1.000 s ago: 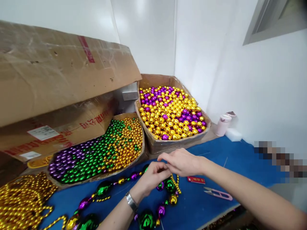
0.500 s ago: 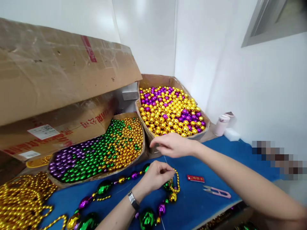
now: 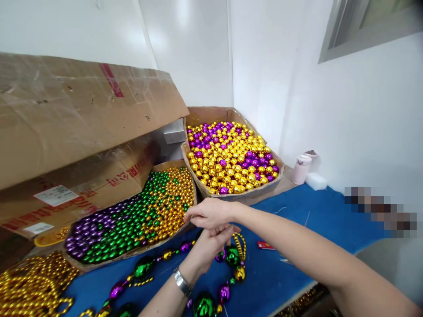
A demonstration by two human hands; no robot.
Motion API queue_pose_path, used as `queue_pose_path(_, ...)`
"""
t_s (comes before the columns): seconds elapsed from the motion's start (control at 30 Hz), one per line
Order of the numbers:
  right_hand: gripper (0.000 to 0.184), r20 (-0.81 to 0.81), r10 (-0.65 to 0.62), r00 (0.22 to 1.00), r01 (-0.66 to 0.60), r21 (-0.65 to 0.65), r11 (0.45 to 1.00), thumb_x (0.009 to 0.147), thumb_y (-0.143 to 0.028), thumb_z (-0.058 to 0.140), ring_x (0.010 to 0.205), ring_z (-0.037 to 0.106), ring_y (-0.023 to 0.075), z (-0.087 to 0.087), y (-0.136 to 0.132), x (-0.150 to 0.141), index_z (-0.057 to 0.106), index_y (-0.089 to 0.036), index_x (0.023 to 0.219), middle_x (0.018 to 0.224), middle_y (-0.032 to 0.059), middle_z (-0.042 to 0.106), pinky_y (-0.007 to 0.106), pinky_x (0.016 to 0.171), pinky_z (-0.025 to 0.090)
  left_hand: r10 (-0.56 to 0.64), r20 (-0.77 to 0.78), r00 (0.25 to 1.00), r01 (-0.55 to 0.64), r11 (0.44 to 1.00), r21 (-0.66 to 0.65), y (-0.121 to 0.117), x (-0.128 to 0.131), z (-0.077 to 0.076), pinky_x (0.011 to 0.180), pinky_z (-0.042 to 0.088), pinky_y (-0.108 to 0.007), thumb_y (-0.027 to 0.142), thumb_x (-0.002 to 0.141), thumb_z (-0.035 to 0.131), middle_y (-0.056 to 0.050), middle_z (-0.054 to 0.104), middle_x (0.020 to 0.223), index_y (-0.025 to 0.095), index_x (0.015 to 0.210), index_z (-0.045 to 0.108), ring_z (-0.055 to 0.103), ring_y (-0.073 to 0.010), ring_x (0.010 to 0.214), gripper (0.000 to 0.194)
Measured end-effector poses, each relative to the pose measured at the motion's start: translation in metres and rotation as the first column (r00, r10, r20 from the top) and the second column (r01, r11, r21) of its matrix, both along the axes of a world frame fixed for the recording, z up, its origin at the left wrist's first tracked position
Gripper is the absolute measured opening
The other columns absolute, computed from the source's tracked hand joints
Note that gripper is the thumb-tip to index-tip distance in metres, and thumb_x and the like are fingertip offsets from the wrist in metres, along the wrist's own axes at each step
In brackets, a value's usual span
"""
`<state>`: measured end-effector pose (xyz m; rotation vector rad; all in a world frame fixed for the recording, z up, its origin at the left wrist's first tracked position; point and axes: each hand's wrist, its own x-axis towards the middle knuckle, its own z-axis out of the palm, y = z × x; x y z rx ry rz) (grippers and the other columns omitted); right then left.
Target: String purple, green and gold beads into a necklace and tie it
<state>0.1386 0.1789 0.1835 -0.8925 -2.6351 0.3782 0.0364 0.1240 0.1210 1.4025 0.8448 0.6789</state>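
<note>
**Left hand (image 3: 211, 246) and right hand (image 3: 209, 213) above a bead strand (image 3: 144, 267)**

Through the head camera I see the left forearm rise from the lower edge, a silver wristband (image 3: 181, 281) at its wrist, the thumb and forefinger drawn together. The right forearm slants in from the right, its hand above the left in my view, palm down, with bent fingers directed left toward the near box's rim. I cannot tell what, if anything, either hand grips, nor whether the two touch. The strand lies on the blue covering (image 3: 330, 211) beneath, running along both sides of the left wrist; a gold bead loop (image 3: 243, 246) shows just beside the left fingertips.

The right forearm partly hides a red packet (image 3: 265, 245) and a pointed metal tool (image 3: 286, 261). Behind the hands stand a near cardboard box (image 3: 109, 169) and a far cardboard box (image 3: 211, 115); a pink bottle (image 3: 301, 171) and a white block (image 3: 316, 181) sit by the wall. Gold bead chains (image 3: 29, 286) are heaped at lower left.

The strand alternates glossy round and oval beads in green, purple and gold. The near box holds small lustrous beads of these colours; the far box, larger mirror-bright gold and purple balls. Its cardboard is brown and creased.
</note>
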Motion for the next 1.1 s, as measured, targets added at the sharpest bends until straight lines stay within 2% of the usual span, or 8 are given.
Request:
queue_pose_path(0.13, 0.029, -0.245, -0.216, 0.945, 0.229, 0.023, 0.973, 0.091, -0.024, 0.044, 0.105, 0.052, 0.02, -0.011, -0.026, 0.039, 0.057, -0.018, 0.117, 0.114, 0.0091, 0.059, 0.034, 0.09, 0.039, 0.036, 0.058, 0.998, -0.037, 0.999, 0.012, 0.001, -0.002, 0.002, 0.045, 0.012, -0.024, 0.049, 0.079, 0.06, 0.002, 0.049, 0.055, 0.011, 0.076, 0.067, 0.023, -0.0056, 0.045, 0.039)
queue_pose_path(0.27, 0.023, -0.412, -0.428, 0.804, 0.402, -0.154, 0.903, 0.096, -0.03, 0.039, 0.088, 0.059, 0.0162, -0.044, -0.071, 0.075, 0.054, -0.018, 0.109, 0.103, 0.0069, 0.062, 0.031, 0.079, 0.045, 0.08, 0.122, 0.989, -0.081, 0.997, 0.005, 0.0, -0.005, 0.005, 0.045, 0.012, -0.023, 0.045, 0.081, 0.06, 0.002, 0.05, 0.058, 0.01, 0.073, 0.065, 0.024, -0.0046, 0.046, 0.036)
queue_pose_path(0.37, 0.025, -0.431, -0.5, 0.751, 0.382, -0.335, 0.862, 0.093, -0.037, 0.045, 0.064, 0.059, 0.0114, -0.073, -0.09, 0.08, 0.052, -0.02, 0.11, 0.095, 0.0035, 0.065, 0.024, 0.057, 0.046, 0.079, 0.169, 0.982, -0.073, 0.996, -0.041, -0.001, -0.003, 0.004, 0.044, 0.012, -0.023, 0.042, 0.083, 0.058, 0.003, 0.047, 0.057, 0.011, 0.09, 0.067, 0.024, -0.0047, 0.046, 0.033)
queue_pose_path(0.47, 0.023, -0.454, -0.508, 0.732, 0.309, -0.444, 0.841, 0.091, -0.039, 0.05, 0.063, 0.058, 0.011, -0.087, -0.092, 0.076, 0.056, -0.018, 0.098, 0.081, 0.0002, 0.064, 0.021, 0.055, 0.044, 0.073, 0.212, 0.975, -0.055, 0.995, -0.089, -0.002, -0.002, 0.0, 0.044, 0.012, -0.022, 0.04, 0.083, 0.059, 0.003, 0.046, 0.057, 0.01, 0.091, 0.068, 0.024, -0.0046, 0.046, 0.032)
queue_pose_path(0.6, 0.026, -0.484, -0.488, 0.726, 0.205, -0.525, 0.826, 0.091, -0.04, 0.049, 0.059, 0.055, 0.0097, -0.082, -0.088, 0.077, 0.057, -0.017, 0.081, 0.067, -0.0028, 0.057, 0.021, 0.055, 0.043, 0.095, 0.188, 0.977, -0.076, 0.991, -0.11, -0.003, -0.004, 0.0, 0.044, 0.019, -0.02, 0.039, 0.081, 0.062, 0.002, 0.05, 0.058, 0.011, 0.088, 0.069, 0.03, -0.0047, 0.046, 0.03)
queue_pose_path(0.8, 0.029, -0.527, -0.495, 0.691, 0.123, -0.59, 0.798, 0.091, -0.045, 0.047, 0.057, 0.051, 0.0075, -0.066, -0.093, 0.079, 0.053, -0.017, 0.084, 0.069, -0.0035, 0.053, 0.017, 0.048, 0.037, 0.048, 0.096, 0.994, -0.055, 0.996, 0.064, -0.004, -0.005, 0.015, 0.057, 0.038, -0.022, 0.04, 0.081, 0.061, -0.004, 0.061, 0.062, 0.011, 0.075, 0.07, 0.049, -0.0106, 0.057, 0.031)
queue_pose_path(0.93, 0.029, -0.528, -0.488, 0.695, 0.115, -0.588, 0.801, 0.09, -0.044, 0.05, 0.056, 0.048, 0.0074, -0.058, -0.094, 0.08, 0.054, -0.017, 0.082, 0.067, -0.003, 0.054, 0.018, 0.049, 0.036, 0.016, 0.05, 0.999, -0.022, 0.992, 0.122, -0.002, -0.002, 0.021, 0.055, 0.038, -0.022, 0.041, 0.082, 0.059, -0.004, 0.064, 0.062, 0.011, 0.091, 0.07, 0.05, -0.0114, 0.055, 0.033)
queue_pose_path(1.1, 0.026, -0.535, -0.481, 0.695, 0.1, -0.59, 0.801, 0.09, -0.041, 0.052, 0.057, 0.049, 0.0082, -0.05, -0.092, 0.084, 0.056, -0.017, 0.082, 0.066, -0.0028, 0.055, 0.019, 0.05, 0.036, -0.07, -0.077, 0.995, 0.083, 0.98, 0.18, -0.001, -0.003, 0.02, 0.047, 0.032, -0.021, 0.046, 0.082, 0.057, -0.001, 0.059, 0.059, 0.012, 0.069, 0.066, 0.043, -0.0086, 0.048, 0.038)
